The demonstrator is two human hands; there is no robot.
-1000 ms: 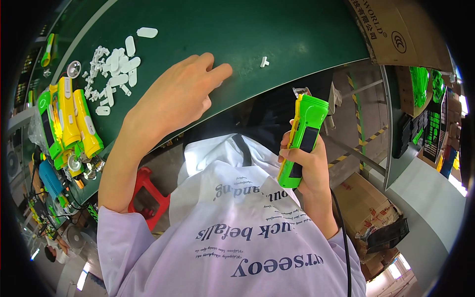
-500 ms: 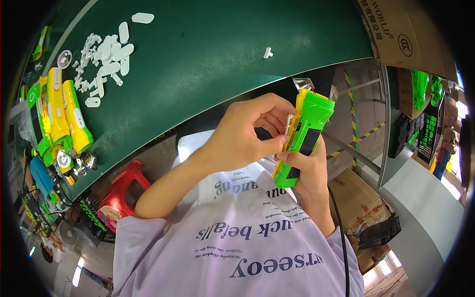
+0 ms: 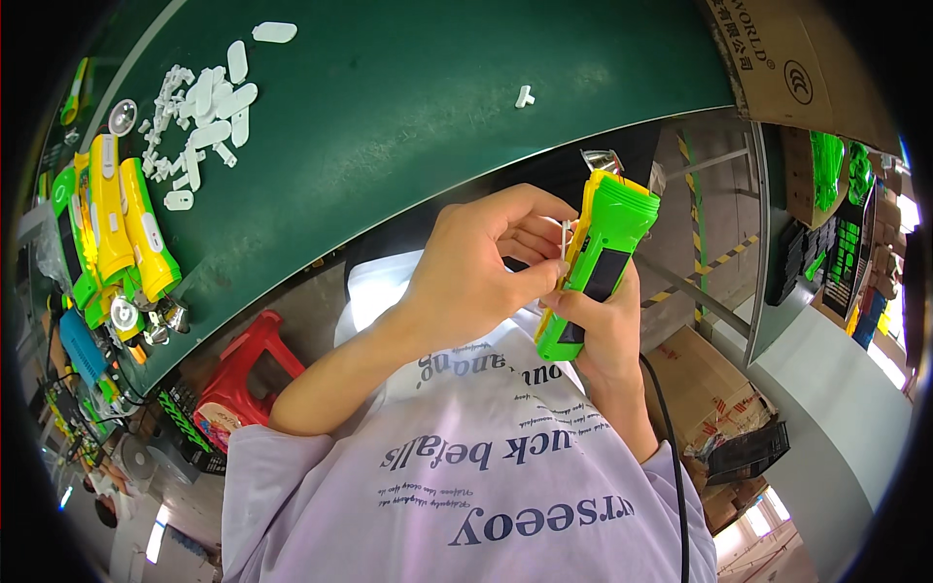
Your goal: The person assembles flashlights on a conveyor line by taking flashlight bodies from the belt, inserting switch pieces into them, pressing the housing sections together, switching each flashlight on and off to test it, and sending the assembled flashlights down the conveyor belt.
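Observation:
A green and yellow flashlight body stands tilted in front of my chest, its wide end up. My right hand is wrapped round its lower part, thumb across the side by a black panel. A shiny reflector sticks out at the wide end. My left hand pinches a thin white plastic piece edge-on against the yellow side of the body. How far this piece sits in the body cannot be made out.
On the green table lie a pile of white plastic parts and a single small white part. More yellow and green flashlight bodies are stacked at the left. A red stool stands below the table; a cardboard box is at the upper right.
The white piece has turned slightly and its top sits a little differently at the yellow side. The flashlight has tilted slightly. Both hands keep their grip.

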